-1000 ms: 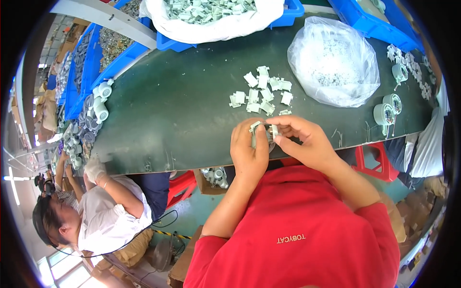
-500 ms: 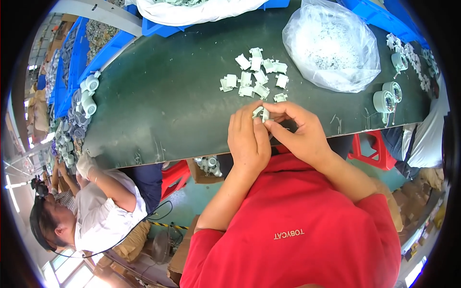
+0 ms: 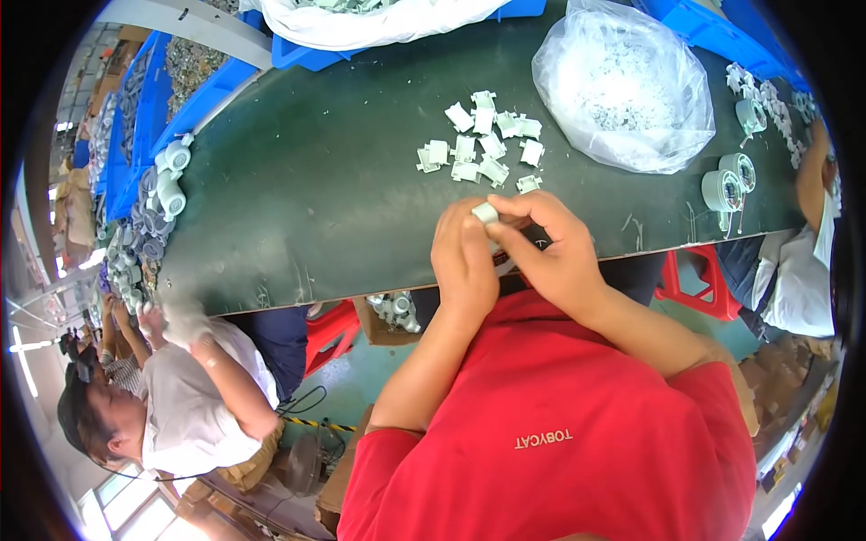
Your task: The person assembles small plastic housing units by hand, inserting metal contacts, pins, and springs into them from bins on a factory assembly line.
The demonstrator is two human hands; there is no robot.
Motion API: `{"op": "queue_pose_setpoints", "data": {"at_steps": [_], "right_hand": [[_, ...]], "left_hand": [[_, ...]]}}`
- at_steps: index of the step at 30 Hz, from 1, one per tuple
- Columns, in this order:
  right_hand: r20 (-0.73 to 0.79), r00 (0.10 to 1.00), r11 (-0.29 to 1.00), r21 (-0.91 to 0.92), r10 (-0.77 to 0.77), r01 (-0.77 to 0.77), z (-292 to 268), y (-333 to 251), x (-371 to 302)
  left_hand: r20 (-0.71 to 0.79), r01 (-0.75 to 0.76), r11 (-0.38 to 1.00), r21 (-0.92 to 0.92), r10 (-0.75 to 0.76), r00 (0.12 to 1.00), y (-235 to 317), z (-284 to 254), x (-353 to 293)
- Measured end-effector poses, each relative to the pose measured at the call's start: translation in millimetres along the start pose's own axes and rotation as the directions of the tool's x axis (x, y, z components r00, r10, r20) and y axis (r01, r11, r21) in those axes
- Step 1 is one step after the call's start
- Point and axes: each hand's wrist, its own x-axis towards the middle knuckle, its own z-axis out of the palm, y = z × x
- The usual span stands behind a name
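Between my two hands, just over the table's near edge, is a small pale green plastic part (image 3: 485, 214). My left hand (image 3: 465, 257) is closed on its left side, thumb and fingers pressed to it. My right hand (image 3: 552, 242) pinches the same part from the right with thumb and forefinger. Fingers cover most of the part, leaving a smooth curved face in sight. Beyond my hands, several similar pale green plastic parts (image 3: 492, 146) lie loosely grouped on the dark green table (image 3: 316, 171).
A clear plastic bag (image 3: 622, 90) of small pieces lies at the far right. Round pale housings with wires (image 3: 723, 191) stand near the right edge. Grey parts (image 3: 149, 216) are heaped at the left, beside a co-worker (image 3: 198, 388). Blue bins (image 3: 307, 56) line the far side.
The part has turned in my fingers: its open hollow side showed before, its smooth face shows now. The left co-worker's hands have moved, and a person's arm has appeared at the right edge.
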Motion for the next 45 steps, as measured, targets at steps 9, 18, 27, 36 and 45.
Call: {"op": "queue_pose_setpoints", "data": {"at_steps": [9, 18, 27, 36, 45], "right_hand": [[-0.016, 0.944, 0.914, -0.256, -0.329, 0.314, -13, 0, 8], [0.111, 0.992, 0.981, 0.177, 0.061, -0.080, -36, 1, 5], [0.027, 0.988, 0.899, -0.413, -0.150, 0.148, -99, 17, 34], [-0.107, 0.959, 0.685, -0.720, -0.264, 0.109, -132, 69, 88], [-0.247, 0.959, 0.906, -0.423, -0.141, 0.024, -147, 49, 87]], "left_hand": [[0.404, 0.571, 0.435, -0.696, -0.421, 0.812, 20, -13, 8], [0.245, 0.194, 0.950, -0.247, -0.132, 0.961, 20, -10, 6], [0.316, -0.434, 0.787, 0.438, 0.317, 0.894, 14, -14, 16], [0.281, -0.397, 0.777, 0.489, 0.290, 0.915, 13, -6, 8], [0.256, -0.341, 0.835, 0.432, 0.249, 0.934, 15, -9, 9]]}}
